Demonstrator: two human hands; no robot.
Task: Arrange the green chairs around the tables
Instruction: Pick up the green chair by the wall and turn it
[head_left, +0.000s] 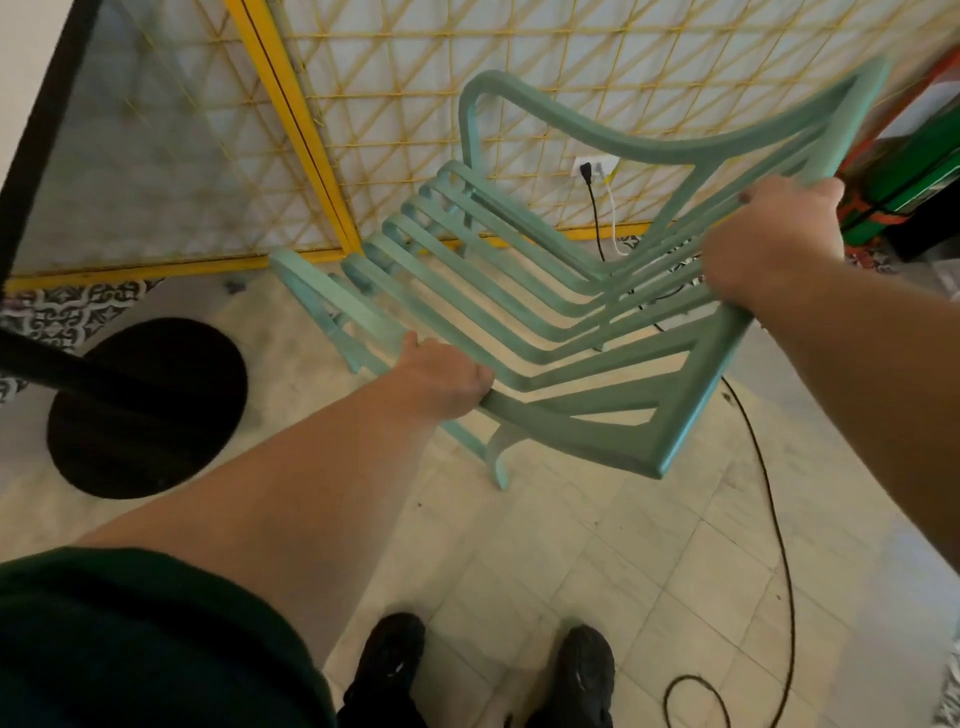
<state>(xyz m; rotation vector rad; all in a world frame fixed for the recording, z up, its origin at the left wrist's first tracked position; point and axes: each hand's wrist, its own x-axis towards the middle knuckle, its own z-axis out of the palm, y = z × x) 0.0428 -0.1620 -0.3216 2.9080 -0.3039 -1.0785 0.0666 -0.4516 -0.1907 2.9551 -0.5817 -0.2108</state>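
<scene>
I've got the green chair (519, 291) in both hands here, tipped over at an angle just in front of the yellow lattice screen (363, 78), with the table (52, 104) close by on the left and its round black base (145, 410) on the tiles. It looks like moulded slatted plastic, so I'm judging it light and stiff enough to carry by its frame, though bulky and prone to swinging. The thin slats look like the wrong place to pull. The solid outer rails are the sensible holds, and that's where I am.

Left hand (441, 374): fingers curled under the near arm rail, gripping it firmly. Right hand (769, 244): wrapped over the top rail of the backrest, clamped on. Neither hand has any slack in it.

One leg hangs low near the floor, and I can't tell if it touches. A black cable (773, 519) trails across the tiles under the chair, a likely snag for those legs.
</scene>
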